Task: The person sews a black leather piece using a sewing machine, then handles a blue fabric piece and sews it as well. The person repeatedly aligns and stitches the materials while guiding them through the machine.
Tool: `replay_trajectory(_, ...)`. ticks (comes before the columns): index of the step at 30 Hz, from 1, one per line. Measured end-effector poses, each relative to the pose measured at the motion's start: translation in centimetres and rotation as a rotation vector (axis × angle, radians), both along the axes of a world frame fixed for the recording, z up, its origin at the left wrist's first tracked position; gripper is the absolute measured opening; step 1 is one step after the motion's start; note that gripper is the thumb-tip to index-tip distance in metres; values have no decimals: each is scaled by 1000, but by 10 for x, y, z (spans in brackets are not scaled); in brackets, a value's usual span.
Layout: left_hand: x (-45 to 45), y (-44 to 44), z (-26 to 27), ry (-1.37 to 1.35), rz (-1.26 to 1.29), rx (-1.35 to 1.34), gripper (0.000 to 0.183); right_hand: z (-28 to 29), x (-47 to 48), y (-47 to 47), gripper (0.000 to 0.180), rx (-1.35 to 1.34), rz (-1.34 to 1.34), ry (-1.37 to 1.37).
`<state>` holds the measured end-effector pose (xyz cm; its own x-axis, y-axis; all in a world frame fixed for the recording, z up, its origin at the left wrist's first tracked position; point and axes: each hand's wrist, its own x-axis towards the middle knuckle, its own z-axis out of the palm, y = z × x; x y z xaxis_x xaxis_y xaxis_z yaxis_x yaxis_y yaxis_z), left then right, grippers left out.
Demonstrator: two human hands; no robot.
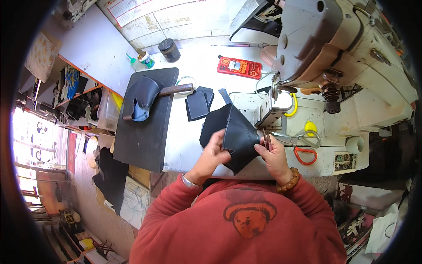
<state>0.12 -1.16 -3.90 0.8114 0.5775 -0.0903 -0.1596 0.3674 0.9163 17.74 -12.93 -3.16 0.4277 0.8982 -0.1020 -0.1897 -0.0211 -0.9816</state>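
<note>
A black leather piece (242, 137), folded and seamed, is held up between my two hands at the front edge of the white table. My left hand (212, 156) is at its lower left edge, the thumb and fingers around the rim. My right hand (272, 156) grips its right side with the thumb and also holds small dark metal snips or tweezers (266, 140); which of the two I cannot tell. Close behind the leather, several flat dark leather pieces (198, 105) lie on the table. On a black board (141, 142) at left rests another shaped black leather piece (145, 94).
A sewing machine (310, 43) stands at the right, its arm bed (272, 110) just beyond my right hand. Large scissors (290, 138) and red-handled scissors (305, 155) lie right. A hammer-like tool (176, 89), a red phone-like item (239, 67) and a dark jar (169, 50) are farther back.
</note>
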Motion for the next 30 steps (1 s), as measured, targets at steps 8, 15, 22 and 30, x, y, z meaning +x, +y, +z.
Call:
replay_trajectory(8, 15, 22, -5, 22, 171, -231, 58, -27, 3, -12, 8, 21, 203, -134)
replay_trajectory(15, 20, 40, -8, 332, -36, 28, 23, -39, 10, -22, 7, -59, 105, -89)
replay_trajectory(22, 8, 44, -17, 353, 39, 195, 27, -49, 16, -29, 9, -101, 11, 15)
replay_trajectory(30, 13, 37, -12, 275, 204, 157, 24, -66, 19, -32, 13, -110, -133, -248)
